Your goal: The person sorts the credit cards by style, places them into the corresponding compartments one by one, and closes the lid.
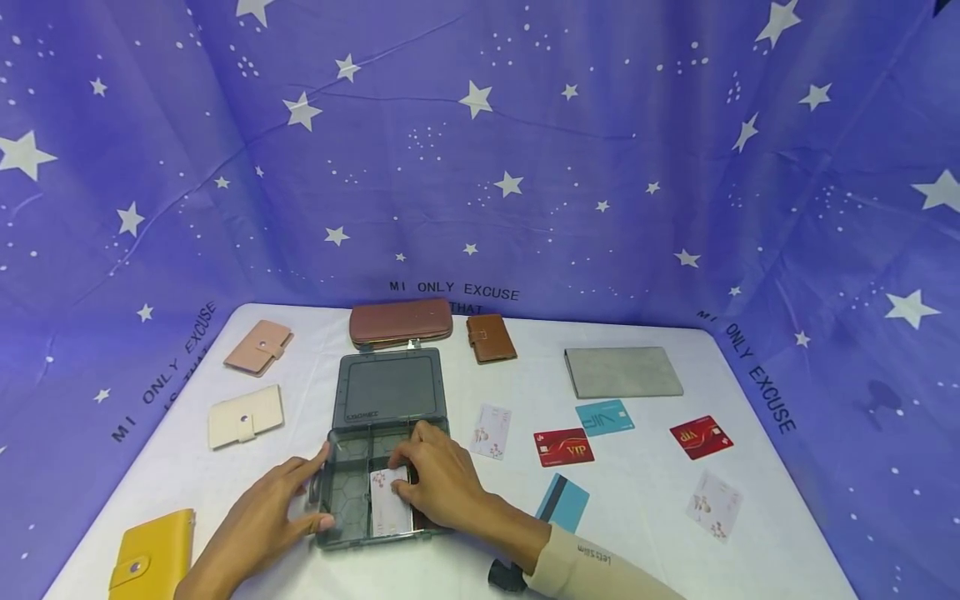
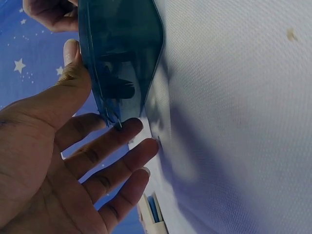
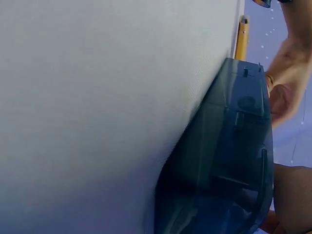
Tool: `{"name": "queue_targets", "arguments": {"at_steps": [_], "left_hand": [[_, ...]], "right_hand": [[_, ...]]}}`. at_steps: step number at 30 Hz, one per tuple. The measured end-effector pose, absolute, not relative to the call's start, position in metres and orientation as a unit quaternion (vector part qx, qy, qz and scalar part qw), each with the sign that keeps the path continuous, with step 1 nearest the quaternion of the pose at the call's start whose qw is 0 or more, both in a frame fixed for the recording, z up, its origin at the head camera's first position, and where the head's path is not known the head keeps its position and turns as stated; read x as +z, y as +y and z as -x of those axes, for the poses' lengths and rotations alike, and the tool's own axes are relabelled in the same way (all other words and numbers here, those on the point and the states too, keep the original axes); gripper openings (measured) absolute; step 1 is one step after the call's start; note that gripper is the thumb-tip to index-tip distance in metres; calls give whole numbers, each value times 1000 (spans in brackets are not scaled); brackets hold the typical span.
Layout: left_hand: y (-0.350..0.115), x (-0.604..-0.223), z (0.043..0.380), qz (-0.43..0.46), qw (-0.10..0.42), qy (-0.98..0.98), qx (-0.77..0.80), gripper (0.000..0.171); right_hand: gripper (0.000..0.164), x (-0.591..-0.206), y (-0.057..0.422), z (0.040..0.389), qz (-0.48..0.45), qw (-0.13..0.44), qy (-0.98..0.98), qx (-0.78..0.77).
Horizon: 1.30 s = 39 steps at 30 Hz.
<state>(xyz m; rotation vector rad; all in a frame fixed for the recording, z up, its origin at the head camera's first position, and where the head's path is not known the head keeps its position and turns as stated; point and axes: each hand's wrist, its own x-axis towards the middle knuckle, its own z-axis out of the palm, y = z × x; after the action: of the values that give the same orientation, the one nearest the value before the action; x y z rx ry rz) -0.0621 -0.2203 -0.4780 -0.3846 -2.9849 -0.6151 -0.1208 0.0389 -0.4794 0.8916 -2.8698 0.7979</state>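
A dark translucent organizer box (image 1: 347, 492) lies with its lid (image 1: 392, 385) swung back toward the far side. In its front middle compartment is a white card with a floral print (image 1: 388, 510). My right hand (image 1: 442, 479) reaches over the box's right side and pinches that card by its far right corner, thumb on top. At the left wall, my left hand (image 1: 262, 508) steadies the box, thumb and forefinger spread along its rim; in the left wrist view, its other fingers (image 2: 129, 161) extend loosely. The box wall (image 3: 229, 126) hides most of the right hand in the right wrist view.
Right of the box lie floral cards (image 1: 491, 432), red VIP cards (image 1: 564, 448) and blue cards (image 1: 604, 417). Around the back and left are a maroon wallet (image 1: 401, 322), a brown holder (image 1: 492, 338), a grey wallet (image 1: 624, 372), and pink, cream and yellow holders (image 1: 153, 552).
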Motion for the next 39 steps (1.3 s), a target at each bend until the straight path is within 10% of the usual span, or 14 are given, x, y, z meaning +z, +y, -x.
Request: {"name": "queue_targets", "arguments": {"at_steps": [29,39], "left_hand": [[-220,-476,61,125,31,-973,-192,93],[-219,-477,62,119,19,-974,-193,93]], "right_hand": [[70,-483,151,185,-44,-53,-972,224],[49,-488,152,186,-70,-14,-936,344]]}}
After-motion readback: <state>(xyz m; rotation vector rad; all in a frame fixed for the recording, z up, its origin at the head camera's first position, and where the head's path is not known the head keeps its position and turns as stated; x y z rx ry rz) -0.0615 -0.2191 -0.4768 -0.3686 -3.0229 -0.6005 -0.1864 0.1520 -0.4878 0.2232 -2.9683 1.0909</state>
